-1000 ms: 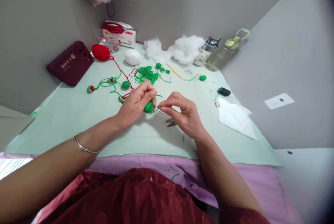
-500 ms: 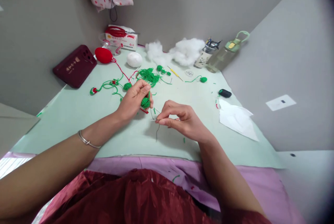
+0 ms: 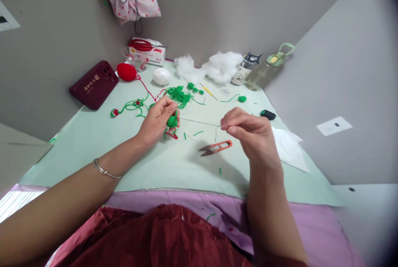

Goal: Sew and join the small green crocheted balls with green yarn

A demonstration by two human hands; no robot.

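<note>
My left hand (image 3: 160, 115) is closed around a small green crocheted ball (image 3: 172, 121), which shows at the fingertips with a dark line across it. From the ball a thin dark thread (image 3: 199, 122) runs taut to my right hand (image 3: 244, 128). The right thumb and forefinger are pinched on the thread, and a short end dangles below them. Whether a needle is also in that pinch I cannot tell. Orange-handled thread snips (image 3: 216, 147) lie on the table below the thread. Red and green yarn ends (image 3: 172, 135) show just under the left hand.
Behind the hands lie a green yarn heap (image 3: 178, 96), a yellow crochet hook (image 3: 210, 91), white stuffing (image 3: 222, 67) and a red yarn ball (image 3: 126, 72). A dark thread spool (image 3: 268, 114) and white paper (image 3: 289, 149) are at right. A bottle (image 3: 267, 70) stands at the back.
My right hand has moved right and slightly up, away from the ball, and the thread is now stretched straight. The snips have come into full view. My left hand has barely moved.
</note>
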